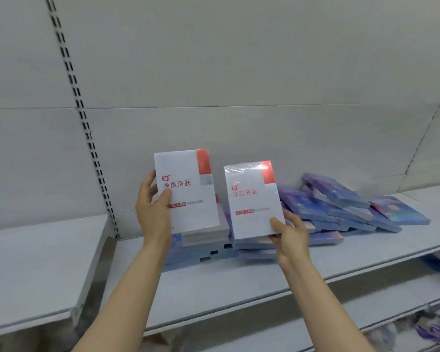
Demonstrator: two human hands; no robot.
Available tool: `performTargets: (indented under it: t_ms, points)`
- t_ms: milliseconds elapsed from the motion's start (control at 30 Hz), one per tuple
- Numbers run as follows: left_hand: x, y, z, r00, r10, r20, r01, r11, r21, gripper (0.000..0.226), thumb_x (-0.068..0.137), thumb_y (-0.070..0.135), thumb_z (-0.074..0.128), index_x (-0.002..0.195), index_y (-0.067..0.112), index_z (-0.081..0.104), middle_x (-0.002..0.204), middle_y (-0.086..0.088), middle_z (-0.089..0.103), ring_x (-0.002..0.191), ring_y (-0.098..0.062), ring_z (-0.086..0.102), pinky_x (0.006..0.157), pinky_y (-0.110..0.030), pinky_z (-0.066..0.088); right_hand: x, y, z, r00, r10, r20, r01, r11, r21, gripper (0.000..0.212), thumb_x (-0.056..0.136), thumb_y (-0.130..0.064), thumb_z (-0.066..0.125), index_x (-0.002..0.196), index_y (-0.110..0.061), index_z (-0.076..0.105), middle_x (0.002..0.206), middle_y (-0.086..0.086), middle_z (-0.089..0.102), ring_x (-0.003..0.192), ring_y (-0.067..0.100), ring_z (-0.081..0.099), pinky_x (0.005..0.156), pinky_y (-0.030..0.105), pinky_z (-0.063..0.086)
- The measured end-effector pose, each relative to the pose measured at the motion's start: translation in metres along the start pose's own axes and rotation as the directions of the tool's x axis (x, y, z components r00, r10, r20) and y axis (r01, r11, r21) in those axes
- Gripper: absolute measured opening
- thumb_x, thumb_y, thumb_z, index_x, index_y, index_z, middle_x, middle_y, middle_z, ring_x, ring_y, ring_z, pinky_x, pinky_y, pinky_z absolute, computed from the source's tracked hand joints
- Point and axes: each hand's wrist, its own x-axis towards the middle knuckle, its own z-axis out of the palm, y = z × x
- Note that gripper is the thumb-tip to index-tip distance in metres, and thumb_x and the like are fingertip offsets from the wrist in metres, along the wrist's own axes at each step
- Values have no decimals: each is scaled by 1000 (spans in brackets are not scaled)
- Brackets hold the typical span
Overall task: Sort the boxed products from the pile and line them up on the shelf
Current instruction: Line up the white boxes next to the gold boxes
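Only one view was supplied, taken from a wide-angle camera worn on the person's head. It was aimed forward and slightly down at a white shelf [239, 283], seen at arm's length, with the back panel [239, 72] filling the upper half. Both forearms were caught entering from the bottom edge. Straight lines were bowed toward the frame edges by the lens. A lower shelf [404, 301] was glimpsed at bottom right.
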Motion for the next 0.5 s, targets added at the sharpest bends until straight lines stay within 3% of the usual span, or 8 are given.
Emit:
performTargets:
  t_ms: [67,167,233,333,500]
  points:
    - [-6,9,-22,998,27,-48,-27,1000,1,48,89,8,57,125,39,60,117,5,68,104,-17,68,77,-37,59,-21,7,15,999,8,31,-9,999,30,32,90,2,62,117,-14,57,111,6,66,98,24,67,82,43,58]
    - [-15,21,-56,992,59,-111,-58,998,12,43,92,8,58,125,36,61,115,3,69,98,-13,69,67,-26,57,-54,20,35,995,31,91,-39,995,88,29,90,4,61,112,-14,58,109,7,68,96,24,68,72,35,56]
    - [-19,28,-81,988,71,-135,-68,997,31,42,93,8,58,125,35,61,114,2,69,97,-14,69,67,-25,57,-75,28,50,991,46,125,-59,993,103,26,90,5,60,107,-16,58,110,10,68,98,26,67,73,36,55]
    - [-19,41,-122,980,105,-168,-94,993,75,42,93,12,58,125,38,60,116,2,69,100,-17,69,71,-32,59,-105,36,76,981,45,186,-68,991,118,30,90,6,59,116,-10,57,115,14,66,101,29,66,78,39,55]
    - [-9,75,-197,967,137,-214,-125,990,68,44,91,9,57,126,35,61,114,2,69,99,-17,69,70,-31,59,-158,58,126,965,41,258,-76,989,129,34,91,5,59,121,-12,53,113,11,68,103,28,67,77,38,57]
